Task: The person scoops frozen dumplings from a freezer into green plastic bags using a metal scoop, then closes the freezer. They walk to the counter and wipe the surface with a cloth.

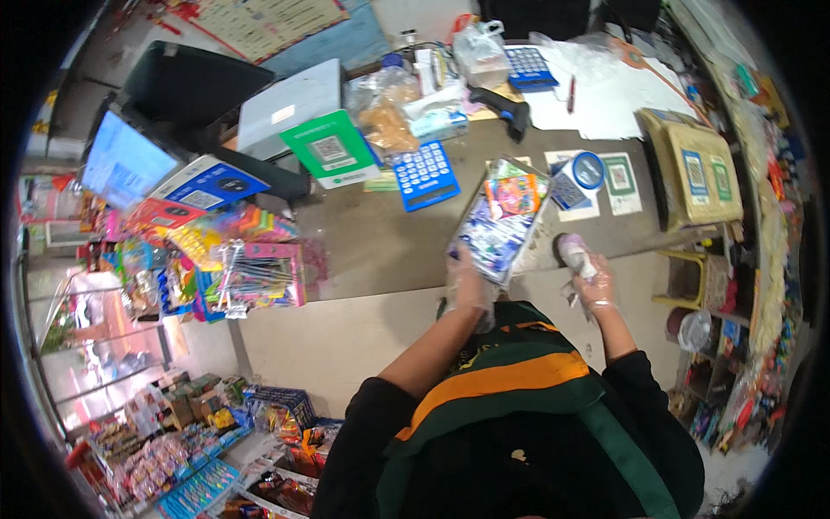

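Observation:
My left hand (468, 282), in a clear plastic glove, grips the near end of a flat tray (498, 243) with a blue-and-white wrapped package on it. An orange and pink packet (512, 196) lies on the tray's far part. My right hand (594, 285), gloved too, holds a wadded pinkish-white cloth (573, 252) at the counter's front edge, to the right of the tray. Beyond the tray's left side a blue calculator (426, 176) rests on the grey counter (363, 259). A roll of blue-rimmed tape (588, 170) lies to the tray's right.
A green code sign (331, 149) and a grey box (292, 104) stand at the back left. Behind the tray lies a black handheld barcode scanner (509, 111). Pens in packs (266, 276) crowd the left end. A beige box (697, 172) stands at the right, near a yellow stool (687, 279).

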Tool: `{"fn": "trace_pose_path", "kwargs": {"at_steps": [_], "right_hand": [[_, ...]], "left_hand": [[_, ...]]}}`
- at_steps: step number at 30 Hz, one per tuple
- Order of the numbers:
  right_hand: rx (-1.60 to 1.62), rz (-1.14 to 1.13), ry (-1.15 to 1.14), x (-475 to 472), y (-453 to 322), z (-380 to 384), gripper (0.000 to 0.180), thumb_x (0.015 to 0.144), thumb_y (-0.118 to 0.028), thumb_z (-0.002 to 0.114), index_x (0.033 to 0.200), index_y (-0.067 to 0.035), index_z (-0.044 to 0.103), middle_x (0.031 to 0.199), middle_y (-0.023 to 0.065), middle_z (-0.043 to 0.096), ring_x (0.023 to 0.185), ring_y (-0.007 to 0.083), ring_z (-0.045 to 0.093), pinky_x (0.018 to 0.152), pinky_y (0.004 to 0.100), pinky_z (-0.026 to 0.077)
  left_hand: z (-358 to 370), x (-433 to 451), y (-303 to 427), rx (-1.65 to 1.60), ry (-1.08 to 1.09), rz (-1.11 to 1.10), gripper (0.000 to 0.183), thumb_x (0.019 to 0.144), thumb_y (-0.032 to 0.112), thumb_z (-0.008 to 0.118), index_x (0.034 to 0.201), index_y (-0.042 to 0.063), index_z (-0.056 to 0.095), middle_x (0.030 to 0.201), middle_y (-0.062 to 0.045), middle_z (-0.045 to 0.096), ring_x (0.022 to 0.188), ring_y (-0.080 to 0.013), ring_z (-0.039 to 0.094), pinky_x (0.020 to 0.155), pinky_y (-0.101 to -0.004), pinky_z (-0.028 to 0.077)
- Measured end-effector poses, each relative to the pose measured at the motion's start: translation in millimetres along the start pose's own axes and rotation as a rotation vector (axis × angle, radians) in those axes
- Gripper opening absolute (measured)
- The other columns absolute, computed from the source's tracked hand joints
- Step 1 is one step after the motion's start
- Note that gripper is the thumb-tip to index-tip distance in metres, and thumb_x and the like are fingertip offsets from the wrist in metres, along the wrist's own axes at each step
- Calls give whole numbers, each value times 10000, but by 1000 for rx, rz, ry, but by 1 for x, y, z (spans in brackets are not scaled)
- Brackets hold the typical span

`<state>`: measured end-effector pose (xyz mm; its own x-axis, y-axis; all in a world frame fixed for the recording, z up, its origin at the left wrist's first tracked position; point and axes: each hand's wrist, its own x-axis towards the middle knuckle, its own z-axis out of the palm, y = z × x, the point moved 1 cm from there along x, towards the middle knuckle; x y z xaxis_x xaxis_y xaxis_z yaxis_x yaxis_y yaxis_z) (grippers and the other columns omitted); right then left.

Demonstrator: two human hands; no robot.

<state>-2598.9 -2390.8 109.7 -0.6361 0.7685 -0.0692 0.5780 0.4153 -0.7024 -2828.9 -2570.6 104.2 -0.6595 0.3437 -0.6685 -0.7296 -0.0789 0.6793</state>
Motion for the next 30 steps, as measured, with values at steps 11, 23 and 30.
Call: {"fn": "trace_pose_path", "kwargs": {"at_steps": [11, 23, 30], "right_hand": [[-37, 2, 11, 28, 5, 16, 649, 687, -87, 691, 1329, -138, 613, 1117, 163, 556, 1063, 381, 567, 923, 428, 476], [-48, -39, 50, 31, -6, 14, 508, 693, -116, 717, 1189, -37, 637, 1018, 164, 552, 947, 397, 590, 854, 423, 495], [-95, 39, 9, 32, 1, 18, 560, 677, -96, 709, 1234, -97, 655, 1061, 169, 586, 994, 393, 595, 874, 436, 498]], "left_hand": [[-72, 39, 151, 1242, -108, 81, 613, 933, 572, 562, 1032, -8, 736, 932, -178, 744, 909, -334, 710, 837, -436, 531], [-98, 184, 318, 467, 110, 621, 476, 867, 271, 763, 1245, 20, 622, 1153, -82, 676, 996, -190, 615, 902, -344, 469], [-116, 163, 292, 489, -46, 380, 600, 798, 71, 806, 1334, 13, 542, 1247, -93, 636, 1131, -238, 601, 993, -366, 462]]}}
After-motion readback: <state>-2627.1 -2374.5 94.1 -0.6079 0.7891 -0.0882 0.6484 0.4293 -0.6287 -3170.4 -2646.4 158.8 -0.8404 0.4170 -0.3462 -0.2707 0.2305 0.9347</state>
